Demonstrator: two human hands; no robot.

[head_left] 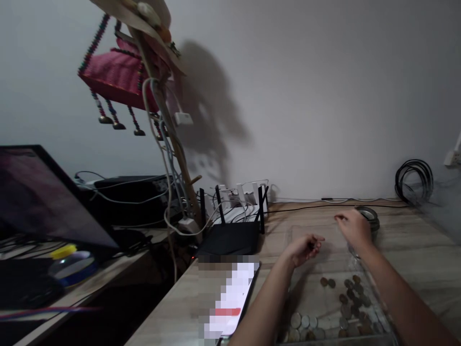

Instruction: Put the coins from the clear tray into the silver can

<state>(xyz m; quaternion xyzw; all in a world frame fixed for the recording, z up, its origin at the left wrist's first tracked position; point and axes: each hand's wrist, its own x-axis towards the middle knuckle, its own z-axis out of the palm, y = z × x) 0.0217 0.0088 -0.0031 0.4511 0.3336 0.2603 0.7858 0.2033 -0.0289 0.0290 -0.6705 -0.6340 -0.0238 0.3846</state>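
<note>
A clear plastic box [292, 283] lies below my hands, with several coins [355, 298] of silver and brownish colour spread on its bottom, mostly at the near and right sides. Over the box's far part hovers my left hand [305, 249], its fingers curled inward; a dark spot shows in them that I cannot name. My right hand [355, 228] is farther off and to the right, thumb and fingers pinched together at the left. Whatever it holds is too small to name. Just behind it stands a round dark tin [368, 215], partly hidden by the hand.
A black router [230, 238] with upright antennas and cables stands to the left. Nearer lies a lit tablet or phone [234, 298]. A monitor [54, 192] and a yellow-lidded jar [72, 264] are at far left. Coiled black cable [414, 180] rests against the wall.
</note>
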